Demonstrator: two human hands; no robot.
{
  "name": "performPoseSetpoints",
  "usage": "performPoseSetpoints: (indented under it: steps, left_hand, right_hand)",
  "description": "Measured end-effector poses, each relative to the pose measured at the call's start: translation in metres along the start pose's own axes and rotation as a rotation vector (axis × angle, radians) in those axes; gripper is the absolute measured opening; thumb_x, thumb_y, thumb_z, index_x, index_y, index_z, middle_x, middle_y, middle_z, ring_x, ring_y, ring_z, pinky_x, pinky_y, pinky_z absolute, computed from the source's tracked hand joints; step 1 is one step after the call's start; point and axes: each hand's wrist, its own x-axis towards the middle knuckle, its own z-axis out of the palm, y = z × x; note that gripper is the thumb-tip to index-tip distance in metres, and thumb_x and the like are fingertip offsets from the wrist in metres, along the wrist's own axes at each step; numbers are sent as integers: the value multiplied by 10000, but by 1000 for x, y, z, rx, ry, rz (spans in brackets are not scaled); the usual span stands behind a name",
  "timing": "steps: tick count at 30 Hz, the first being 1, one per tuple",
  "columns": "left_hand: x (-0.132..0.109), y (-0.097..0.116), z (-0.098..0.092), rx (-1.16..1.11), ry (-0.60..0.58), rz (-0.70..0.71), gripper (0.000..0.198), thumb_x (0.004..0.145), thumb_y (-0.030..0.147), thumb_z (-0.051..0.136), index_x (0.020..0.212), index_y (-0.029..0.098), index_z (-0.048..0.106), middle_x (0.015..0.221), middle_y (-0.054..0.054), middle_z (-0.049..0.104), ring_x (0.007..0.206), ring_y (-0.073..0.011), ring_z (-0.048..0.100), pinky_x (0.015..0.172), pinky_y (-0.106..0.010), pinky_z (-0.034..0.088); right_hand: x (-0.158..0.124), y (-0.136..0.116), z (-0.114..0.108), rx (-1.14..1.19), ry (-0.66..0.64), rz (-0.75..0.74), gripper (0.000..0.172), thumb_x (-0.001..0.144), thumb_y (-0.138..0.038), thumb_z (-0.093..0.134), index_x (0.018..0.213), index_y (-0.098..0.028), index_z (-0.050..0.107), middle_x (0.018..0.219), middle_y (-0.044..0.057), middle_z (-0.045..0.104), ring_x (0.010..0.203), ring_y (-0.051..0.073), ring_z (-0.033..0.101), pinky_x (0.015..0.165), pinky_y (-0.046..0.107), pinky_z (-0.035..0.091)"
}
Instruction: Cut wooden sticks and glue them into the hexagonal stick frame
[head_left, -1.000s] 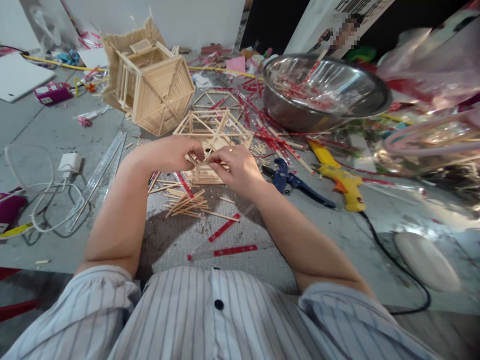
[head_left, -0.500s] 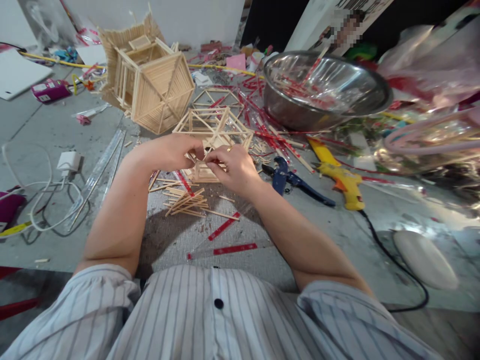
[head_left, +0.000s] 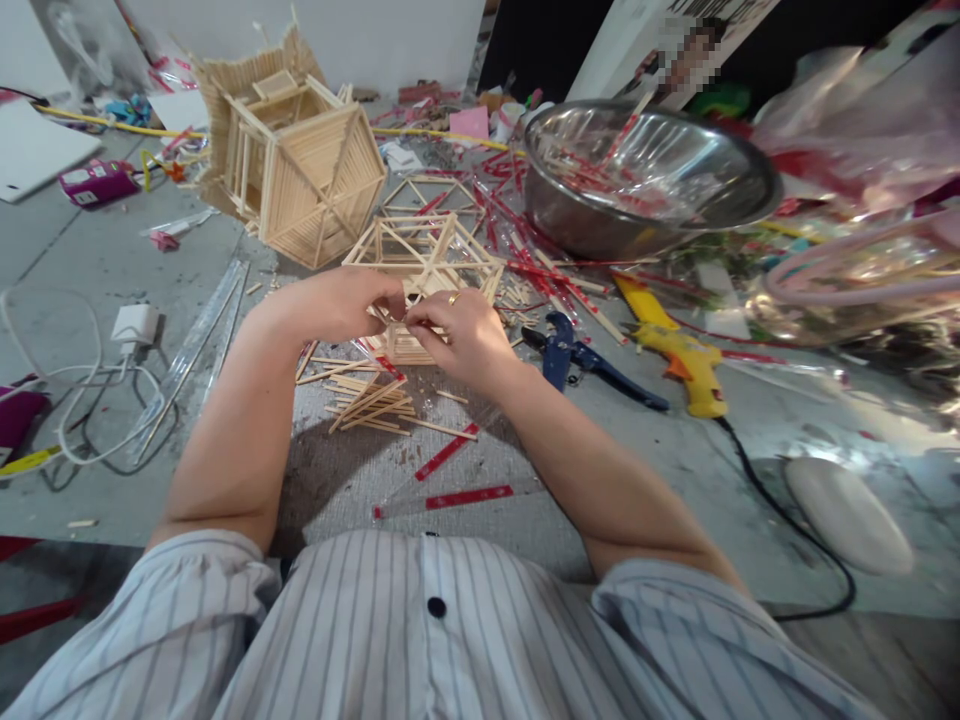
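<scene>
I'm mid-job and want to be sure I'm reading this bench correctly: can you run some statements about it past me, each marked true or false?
1. The left hand and right hand are close together at the open stick frame. True.
2. The ring is on the left hand. False: it is on the right hand.
3. The yellow glue gun lies to the right of the blue tool. True.
4. The metal bowl holds nothing. False: red-marked plastic strips lie in it.
5. The pile of loose sticks lies nearer the person's shirt than the frame does. True.
</scene>
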Motion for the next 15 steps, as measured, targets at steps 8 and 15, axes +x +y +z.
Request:
performPoseSetpoints:
  steps: [8,15]
  left_hand:
    - [0,2,-2,16,-4,5,311,746,155,529,1027,175,660,1012,-22,675,1014,-204,617,880,-284,458]
    - [4,-2,3,37,26,14,247,787,259,561,985,181,687,937,-22,696,919,-177,635,827,-262,441]
  right_hand:
    - [-1,-1,1,-37,14,-13,223,903,-207,452,912,-190,674,919,62,723,841,193,636,813,361,390]
    - [-1,-1,1,-43,19,-13,231,903,-208,446,919,-190,676,910,60,725,830,194,637,814,361,389]
